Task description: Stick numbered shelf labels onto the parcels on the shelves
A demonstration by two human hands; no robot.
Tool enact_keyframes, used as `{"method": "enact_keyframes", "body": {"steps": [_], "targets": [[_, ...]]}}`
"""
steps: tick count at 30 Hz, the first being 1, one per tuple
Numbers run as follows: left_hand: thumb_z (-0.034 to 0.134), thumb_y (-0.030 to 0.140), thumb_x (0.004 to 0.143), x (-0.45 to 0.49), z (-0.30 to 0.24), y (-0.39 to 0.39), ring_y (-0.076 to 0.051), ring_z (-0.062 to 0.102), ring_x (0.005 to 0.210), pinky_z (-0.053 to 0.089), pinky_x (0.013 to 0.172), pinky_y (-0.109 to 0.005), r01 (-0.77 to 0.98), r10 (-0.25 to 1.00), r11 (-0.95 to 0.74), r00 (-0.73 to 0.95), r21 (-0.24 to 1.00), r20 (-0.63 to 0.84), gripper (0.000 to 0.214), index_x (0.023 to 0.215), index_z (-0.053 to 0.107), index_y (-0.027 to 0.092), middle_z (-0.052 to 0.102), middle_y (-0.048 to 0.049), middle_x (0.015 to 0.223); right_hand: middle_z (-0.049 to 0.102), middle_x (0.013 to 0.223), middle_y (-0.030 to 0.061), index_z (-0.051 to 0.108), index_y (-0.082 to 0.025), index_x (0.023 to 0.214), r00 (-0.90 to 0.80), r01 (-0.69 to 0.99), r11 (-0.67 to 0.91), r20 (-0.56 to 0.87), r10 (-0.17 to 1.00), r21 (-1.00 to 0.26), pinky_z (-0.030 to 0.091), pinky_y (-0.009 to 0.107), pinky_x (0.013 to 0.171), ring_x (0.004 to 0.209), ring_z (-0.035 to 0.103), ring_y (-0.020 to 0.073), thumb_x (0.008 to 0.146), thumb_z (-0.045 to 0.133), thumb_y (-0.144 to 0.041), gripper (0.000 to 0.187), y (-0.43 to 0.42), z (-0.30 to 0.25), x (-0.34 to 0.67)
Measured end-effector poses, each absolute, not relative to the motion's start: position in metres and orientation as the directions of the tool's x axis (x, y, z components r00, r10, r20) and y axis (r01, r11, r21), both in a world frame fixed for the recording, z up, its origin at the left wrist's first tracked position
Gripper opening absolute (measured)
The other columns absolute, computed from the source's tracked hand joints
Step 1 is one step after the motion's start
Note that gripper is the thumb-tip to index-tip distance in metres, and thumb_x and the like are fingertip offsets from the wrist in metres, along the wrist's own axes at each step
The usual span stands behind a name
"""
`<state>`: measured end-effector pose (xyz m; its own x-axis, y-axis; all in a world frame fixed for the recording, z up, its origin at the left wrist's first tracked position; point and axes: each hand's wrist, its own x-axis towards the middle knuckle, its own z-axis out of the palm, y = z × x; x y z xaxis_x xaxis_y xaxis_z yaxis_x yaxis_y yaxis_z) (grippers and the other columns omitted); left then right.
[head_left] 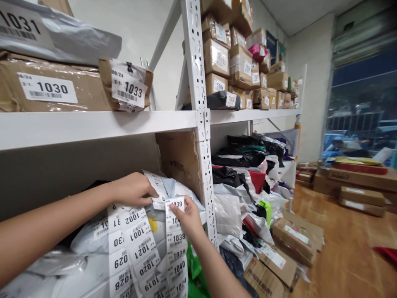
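My left hand (133,189) is closed over the lower shelf, with white strips of printed number labels (141,240) hanging down beneath its fingers; its thumb is mostly hidden. My right hand (188,217) pinches the top of another label strip (177,238) between thumb and fingers, at a label ending in 039. This strip also hangs down, showing 1038, 1039 and 1040. Just behind both hands lie grey-white plastic mailing bags (169,186) with printed labels. More pale bags (77,269) fill the shelf below my left forearm.
Boxed parcels 1030 (46,89) and 1033 (127,87) stand on the upper shelf (93,128). A white perforated post (203,136) rises right of my hands. Bagged parcels (238,182) crowd the neighbouring shelf. Cardboard boxes (294,240) lie on the wooden floor (344,252).
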<state>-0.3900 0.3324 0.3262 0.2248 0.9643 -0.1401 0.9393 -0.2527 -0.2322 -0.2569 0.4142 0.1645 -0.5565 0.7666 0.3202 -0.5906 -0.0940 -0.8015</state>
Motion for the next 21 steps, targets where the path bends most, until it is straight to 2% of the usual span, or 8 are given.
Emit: {"method": "enact_keyframes", "body": {"steps": [4, 6, 9, 13, 15, 17, 19, 21], "targets": [[0.034, 0.047, 0.085, -0.394, 0.317, 0.35, -0.015, 0.049, 0.054, 0.032, 0.053, -0.026, 0.99, 0.987, 0.107, -0.094, 0.096, -0.128, 0.046, 0.058, 0.057, 0.019, 0.055, 0.0007, 0.055, 0.065, 0.064, -0.001, 0.059, -0.019, 0.08, -0.644, -0.575, -0.21, 0.279, 0.712, -0.791, 0.045, 0.027, 0.059, 0.061, 0.06, 0.0162, 0.062, 0.07, -0.04, 0.029, 0.416, 0.185, -0.276], [0.036, 0.054, 0.082, -0.398, 0.313, 0.358, -0.013, 0.042, 0.049, 0.028, 0.049, -0.026, 0.976, 0.978, 0.164, -0.142, 0.145, -0.15, 0.046, 0.055, 0.05, 0.019, 0.046, 0.0023, 0.05, 0.061, 0.056, -0.0023, 0.06, -0.017, 0.073, -0.639, -0.49, -0.179, 0.212, 0.739, -0.853, 0.041, 0.025, 0.054, 0.053, 0.056, 0.0141, 0.064, 0.067, -0.034, 0.021, 0.419, 0.191, -0.285], [0.048, 0.052, 0.074, -0.399, 0.309, 0.363, -0.014, 0.046, 0.056, 0.028, 0.05, -0.025, 0.979, 0.977, 0.189, -0.179, 0.076, -0.118, 0.034, 0.066, 0.053, 0.019, 0.052, 0.0019, 0.06, 0.053, 0.046, -0.0042, 0.058, -0.016, 0.06, -0.595, -0.369, -0.125, 0.131, 0.793, -0.921, 0.033, 0.023, 0.047, 0.044, 0.045, 0.0102, 0.067, 0.063, -0.027, 0.014, 0.425, 0.193, -0.296], [0.042, 0.046, 0.079, -0.392, 0.307, 0.358, -0.019, 0.058, 0.07, 0.034, 0.054, -0.026, 0.964, 0.962, 0.248, -0.257, -0.099, -0.091, 0.03, 0.078, 0.057, 0.019, 0.064, -0.0042, 0.077, 0.038, 0.037, -0.008, 0.046, -0.019, 0.042, -0.537, -0.301, -0.097, 0.084, 0.84, -0.949, 0.024, 0.022, 0.043, 0.04, 0.031, 0.0072, 0.067, 0.068, -0.027, 0.034, 0.428, 0.192, -0.303], [0.035, 0.042, 0.084, -0.388, 0.305, 0.356, -0.023, 0.062, 0.077, 0.039, 0.058, -0.028, 0.942, 0.958, 0.262, -0.281, -0.209, -0.064, 0.032, 0.082, 0.058, 0.019, 0.068, -0.0073, 0.085, 0.035, 0.037, -0.0085, 0.044, -0.02, 0.042, -0.525, -0.287, -0.115, 0.056, 0.849, -0.951, 0.024, 0.022, 0.043, 0.04, 0.031, 0.0072, 0.069, 0.068, -0.029, 0.037, 0.426, 0.192, -0.303], [0.031, 0.038, 0.087, -0.385, 0.301, 0.356, -0.027, 0.064, 0.084, 0.043, 0.063, -0.032, 0.912, 0.951, 0.29, -0.31, -0.292, -0.024, 0.034, 0.091, 0.058, 0.019, 0.069, -0.0113, 0.094, 0.039, 0.038, -0.0076, 0.048, -0.019, 0.046, -0.556, -0.269, -0.172, 0.007, 0.831, -0.948, 0.028, 0.022, 0.042, 0.04, 0.036, 0.0084, 0.07, 0.067, -0.027, 0.031, 0.425, 0.192, -0.302], [0.031, 0.035, 0.088, -0.382, 0.298, 0.357, -0.03, 0.065, 0.09, 0.046, 0.067, -0.036, 0.889, 0.943, 0.314, -0.334, -0.332, -0.003, 0.034, 0.1, 0.056, 0.017, 0.069, -0.0154, 0.099, 0.042, 0.039, -0.0066, 0.05, -0.019, 0.05, -0.585, -0.243, -0.228, -0.045, 0.81, -0.943, 0.031, 0.022, 0.042, 0.04, 0.039, 0.0093, 0.071, 0.067, -0.023, 0.027, 0.424, 0.193, -0.3], [0.03, 0.033, 0.089, -0.38, 0.296, 0.357, -0.032, 0.065, 0.093, 0.048, 0.069, -0.038, 0.88, 0.938, 0.324, -0.346, -0.348, -0.001, 0.034, 0.104, 0.056, 0.016, 0.069, -0.0175, 0.1, 0.04, 0.038, -0.0067, 0.047, -0.019, 0.048, -0.575, -0.228, -0.246, -0.073, 0.815, -0.942, 0.031, 0.021, 0.041, 0.038, 0.038, 0.0086, 0.075, 0.065, -0.025, 0.032, 0.424, 0.194, -0.298]]}}
